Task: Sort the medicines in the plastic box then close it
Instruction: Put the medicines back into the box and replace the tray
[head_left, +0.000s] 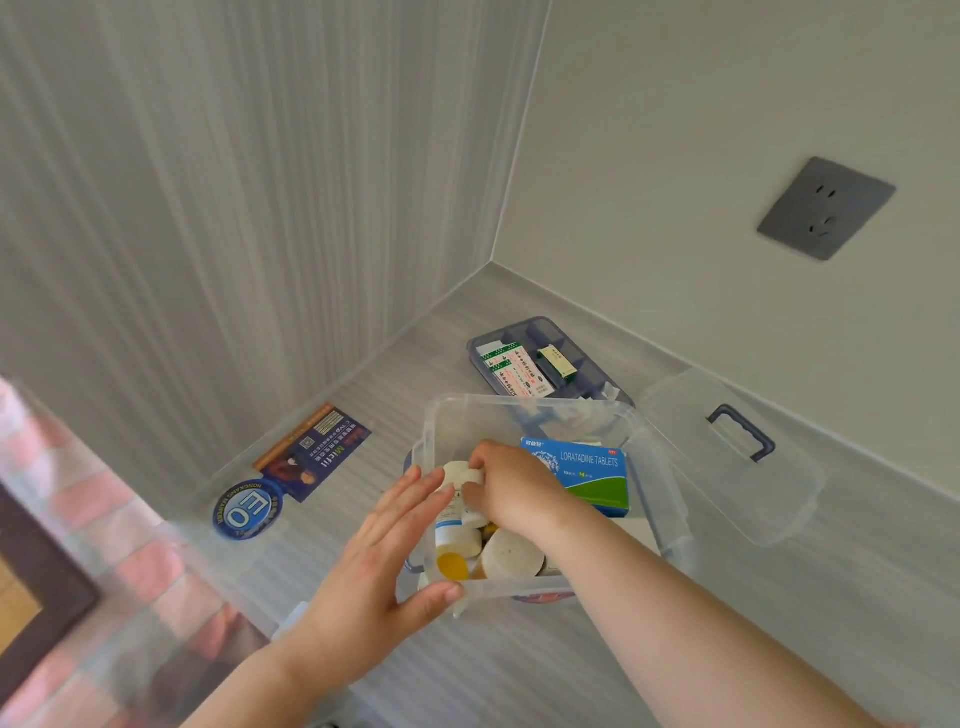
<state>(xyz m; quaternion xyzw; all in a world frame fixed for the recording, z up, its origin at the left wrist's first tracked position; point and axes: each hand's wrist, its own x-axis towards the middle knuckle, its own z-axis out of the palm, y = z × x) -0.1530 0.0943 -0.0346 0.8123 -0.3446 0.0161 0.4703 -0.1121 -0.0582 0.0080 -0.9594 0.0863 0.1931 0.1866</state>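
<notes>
Clear plastic box, open, set near the corner of a pale grey striped counter. We count the task as partly done.

Contents so far: one blue-and-green carton of loratadine tablets standing on edge along the right side; a group of bottles at the near left, among them a white bottle with a yellow cap lying down and a wide white cap facing up. We cannot tell the rest of the cluster apart.

Our right hand reaches inside the box, fingers closed on a small white roll or bottle top; which it is, we cannot say. Our left hand is spread wide against the near left wall, thumb on the front rim, steadying the box and holding nothing.

Outstanding: the dark compartment tray, just behind the box, holds green-and-white sachets and a small packet, and is not yet seated in the box. The clear lid with its dark handle lies to the right, off the box. Closing remains.

Also on the counter, left of the box: a dark leaflet and a round blue sticker.

Room: ribbed grey wall panel left, plain wall right with a grey socket; pink brick-pattern surface at lower left.
</notes>
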